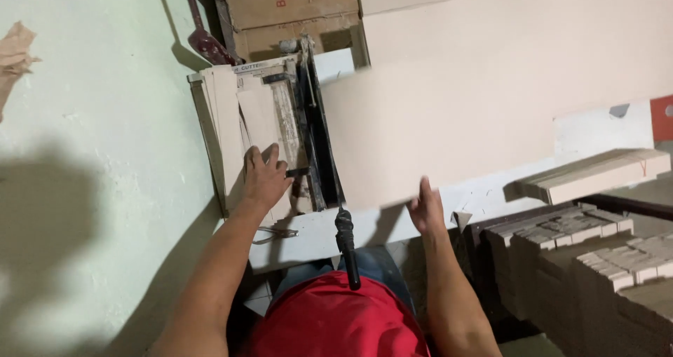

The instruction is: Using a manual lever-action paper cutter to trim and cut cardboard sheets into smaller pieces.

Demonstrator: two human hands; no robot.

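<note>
1. Large cardboard sheet (484,84): pale, flat, very wide. It runs from the paper cutter out over the work table (322,234) and well past to your right. Judged light but floppy over that span; it will sag or swing if held at one point only. The edges look thin, so they could crease under a hard pinch. Take it along the near edge, hands well apart, and keep it flat on the bed.

2. Paper cutter (280,119): guillotine type, with the bed lying against the green wall (84,189) and the blade arm running toward you. The sheet's left end sits at the blade line. Judged heavy and rigid, not something to shift. Keep your fingers off the blade side.

3. Stacks of cut cardboard strips (596,259): lower right, piled in tidy blocks, with one loose bundle (596,173) lying above them. Judged stiff as blocks, but apt to slide apart if nudged.

4. Cutter handle (347,248): black grip, pointing at your chest, between your two arms. Neither hand is on it.

5. Left hand (263,178): spread flat, palm down, pressing the cut pieces on the cutter bed, just left of the blade. Grasping nothing.

6. Right hand (426,206): at the sheet's near edge, fingers curled up onto it and pinching the edge. How firmly, you cannot tell from here.
</note>
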